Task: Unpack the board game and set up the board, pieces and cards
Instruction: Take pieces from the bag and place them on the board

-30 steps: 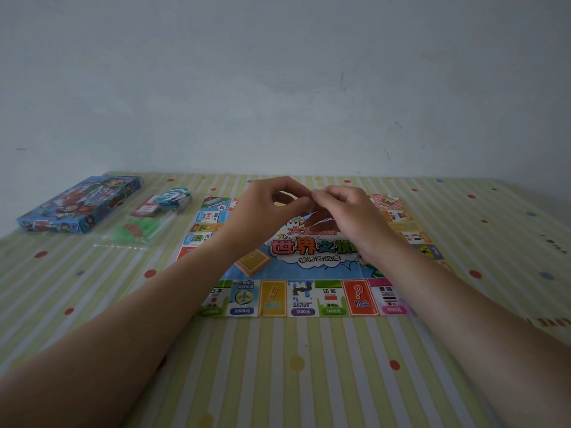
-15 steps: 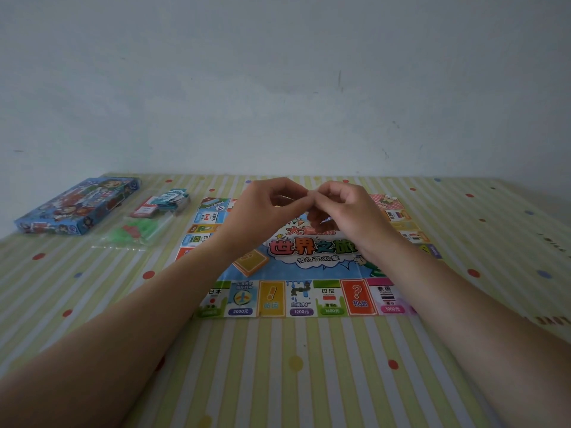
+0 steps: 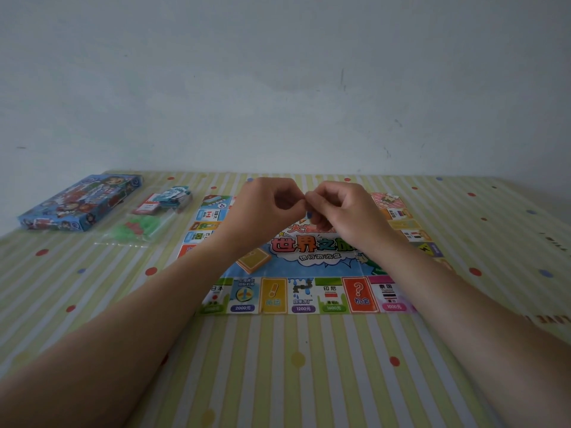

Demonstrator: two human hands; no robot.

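- Near edge: the board [image 3: 304, 296] lies flat on the striped table [image 3: 278, 366], an orange card stack [image 3: 253, 260] on its left half.
- Above the board, left hand [image 3: 265, 208] and right hand [image 3: 346, 211] meet fingertip to fingertip, curled narrow, pinching something small and dark blue [image 3: 310, 215]; what it is cannot be told.
- Best worked low over the board, so anything dropped stays there.
- Far left: bagged green pieces [image 3: 136, 227], cards [image 3: 168, 199], box [image 3: 80, 203].
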